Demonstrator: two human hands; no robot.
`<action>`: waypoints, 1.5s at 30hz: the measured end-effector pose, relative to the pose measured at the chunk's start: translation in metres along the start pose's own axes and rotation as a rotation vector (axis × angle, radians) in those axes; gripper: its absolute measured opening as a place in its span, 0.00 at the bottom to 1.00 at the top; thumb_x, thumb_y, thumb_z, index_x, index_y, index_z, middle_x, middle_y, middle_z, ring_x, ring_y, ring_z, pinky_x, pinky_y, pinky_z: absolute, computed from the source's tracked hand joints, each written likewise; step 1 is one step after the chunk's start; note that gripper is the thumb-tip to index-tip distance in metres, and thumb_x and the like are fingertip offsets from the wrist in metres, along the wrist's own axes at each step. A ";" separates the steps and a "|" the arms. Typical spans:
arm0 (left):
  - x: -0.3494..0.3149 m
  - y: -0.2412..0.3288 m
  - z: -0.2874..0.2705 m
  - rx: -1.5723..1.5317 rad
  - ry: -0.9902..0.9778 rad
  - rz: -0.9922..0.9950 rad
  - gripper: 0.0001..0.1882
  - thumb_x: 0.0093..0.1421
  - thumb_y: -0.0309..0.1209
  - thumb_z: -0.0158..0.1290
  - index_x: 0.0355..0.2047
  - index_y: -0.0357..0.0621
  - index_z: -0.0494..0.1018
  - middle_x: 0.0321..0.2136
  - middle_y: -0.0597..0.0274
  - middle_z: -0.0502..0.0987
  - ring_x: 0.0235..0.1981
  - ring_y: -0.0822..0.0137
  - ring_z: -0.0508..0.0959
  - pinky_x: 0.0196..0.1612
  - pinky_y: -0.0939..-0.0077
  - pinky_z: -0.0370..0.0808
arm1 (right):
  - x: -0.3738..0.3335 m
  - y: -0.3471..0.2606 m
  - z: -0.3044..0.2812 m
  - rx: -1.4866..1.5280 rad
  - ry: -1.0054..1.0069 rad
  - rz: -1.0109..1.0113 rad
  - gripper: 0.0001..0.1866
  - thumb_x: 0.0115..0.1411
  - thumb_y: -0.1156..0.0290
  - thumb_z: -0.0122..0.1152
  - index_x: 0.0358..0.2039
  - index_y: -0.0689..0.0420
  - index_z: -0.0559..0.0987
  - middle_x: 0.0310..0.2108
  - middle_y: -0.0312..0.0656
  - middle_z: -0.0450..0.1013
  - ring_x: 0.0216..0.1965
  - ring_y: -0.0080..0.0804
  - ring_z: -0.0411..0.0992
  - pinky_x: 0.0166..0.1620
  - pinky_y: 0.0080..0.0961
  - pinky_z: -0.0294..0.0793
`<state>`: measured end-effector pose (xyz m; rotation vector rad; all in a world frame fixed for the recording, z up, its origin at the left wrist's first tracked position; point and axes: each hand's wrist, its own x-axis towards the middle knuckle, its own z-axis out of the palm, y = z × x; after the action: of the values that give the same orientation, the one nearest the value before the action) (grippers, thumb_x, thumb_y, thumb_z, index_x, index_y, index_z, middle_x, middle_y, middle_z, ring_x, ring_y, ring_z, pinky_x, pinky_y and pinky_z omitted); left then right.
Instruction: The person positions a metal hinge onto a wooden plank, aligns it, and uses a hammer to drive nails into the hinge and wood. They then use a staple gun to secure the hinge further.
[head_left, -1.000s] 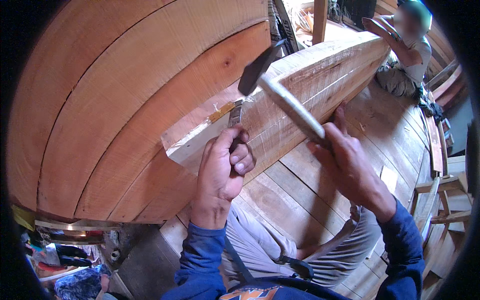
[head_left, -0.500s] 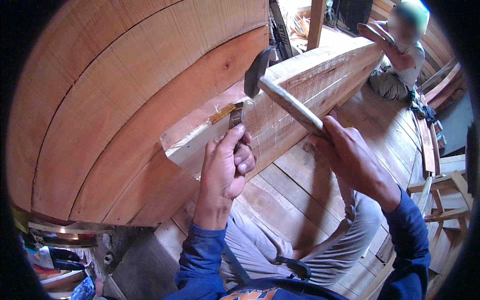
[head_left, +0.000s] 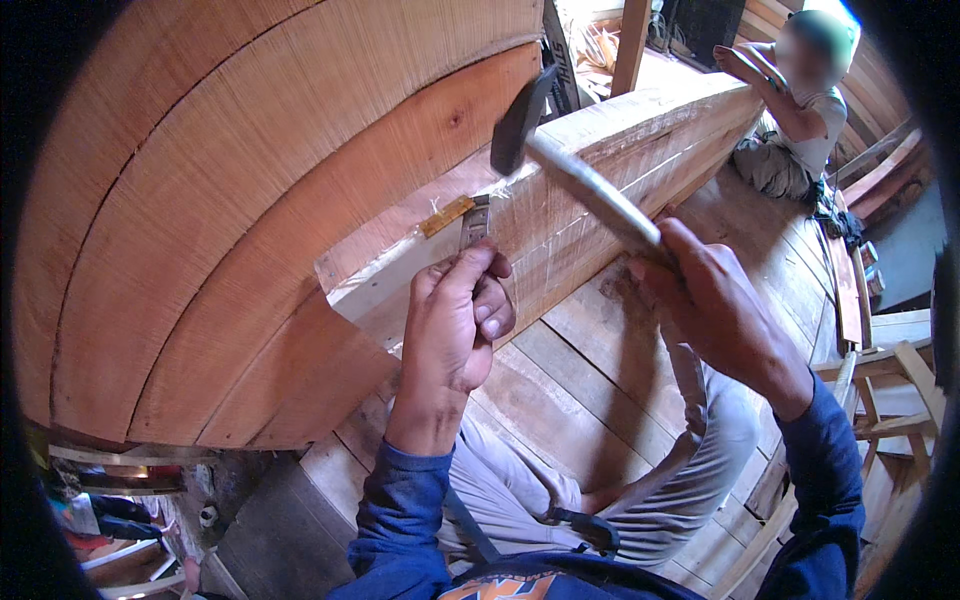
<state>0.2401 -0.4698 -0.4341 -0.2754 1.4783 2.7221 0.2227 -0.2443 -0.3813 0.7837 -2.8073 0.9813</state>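
Note:
My left hand is closed around the lower end of a flat metal blade, which could be a chisel. The blade stands up against the edge of a thick timber beam, beside a small yellow-brown strip with pale shavings near it. My right hand grips the wooden handle of a hammer. Its dark head is raised above and beyond the blade, apart from it. The fingers' inner side on the handle is partly hidden.
Curved wooden planking rises on the left, meeting the beam. A co-worker sits at the beam's far right end. Plank flooring lies around my crossed legs. A wooden frame stands at right; mixed items lie lower left.
The hammer head has risen slightly, and my right hand has shifted a little to the right. My left hand still holds the blade at nearly the same spot.

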 end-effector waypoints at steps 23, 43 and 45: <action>0.003 0.000 -0.006 0.037 -0.063 0.029 0.13 0.62 0.32 0.50 0.24 0.36 0.68 0.09 0.71 0.59 0.09 0.79 0.58 0.14 0.82 0.55 | -0.007 -0.006 0.010 0.029 0.034 0.021 0.11 0.62 0.69 0.54 0.30 0.61 0.64 0.16 0.54 0.65 0.21 0.58 0.66 0.24 0.45 0.62; 0.005 -0.003 -0.008 0.096 -0.027 0.027 0.13 0.62 0.32 0.50 0.24 0.37 0.68 0.09 0.71 0.60 0.09 0.79 0.58 0.14 0.83 0.56 | -0.009 0.012 0.020 -0.017 0.003 -0.031 0.11 0.61 0.69 0.55 0.30 0.60 0.64 0.16 0.55 0.66 0.21 0.58 0.67 0.24 0.45 0.63; 0.002 -0.005 -0.010 0.160 -0.005 0.046 0.13 0.63 0.32 0.49 0.24 0.37 0.68 0.09 0.71 0.60 0.09 0.79 0.58 0.14 0.83 0.56 | -0.015 -0.005 0.012 0.037 0.066 -0.013 0.11 0.61 0.69 0.55 0.30 0.60 0.64 0.17 0.56 0.66 0.22 0.58 0.68 0.25 0.46 0.63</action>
<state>0.2399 -0.4749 -0.4441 -0.2321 1.7089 2.6161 0.2394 -0.2481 -0.3919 0.7579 -2.7324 1.0400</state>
